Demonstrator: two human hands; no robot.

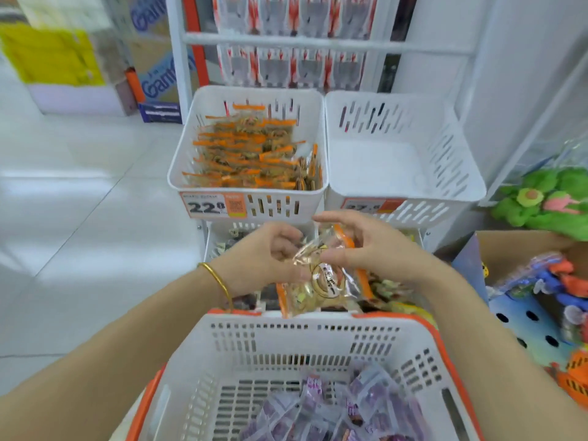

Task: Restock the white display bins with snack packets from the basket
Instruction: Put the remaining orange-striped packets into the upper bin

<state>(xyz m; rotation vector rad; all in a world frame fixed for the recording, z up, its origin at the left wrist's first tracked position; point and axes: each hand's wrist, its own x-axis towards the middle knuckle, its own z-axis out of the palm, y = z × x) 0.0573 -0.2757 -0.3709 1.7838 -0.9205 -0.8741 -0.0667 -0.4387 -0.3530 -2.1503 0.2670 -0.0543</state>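
Pinching with both hands: the left hand (270, 253) is nipping the crinkled top corner of a clear, orange-edged snack packet (321, 281), while the right hand (359, 246) is curling thumb and fingers round its orange strip, the outer fingers fanned. The packet is dangling dead centre, just beyond the far wall of the shopping basket (286, 338) at 6 o'clock and over the lower bins (210, 246).

Look to 11 o'clock: the left display bin (248, 193) is packed with matching orange-strip packets, so that looks like its home. The empty display bin (375, 163) at 1 o'clock is probably waiting for the purple packets (318, 409) lying in the basket.

To do this well, one hand should be sliding under the sagging bottom end, because a corner pinch on slippery film is risking a drop into the lower bins. Then it's a lift toward 12 o'clock, clearing the front rim above the price tag (206, 206). The packet should go down flat, orange strip lined up with its neighbours.
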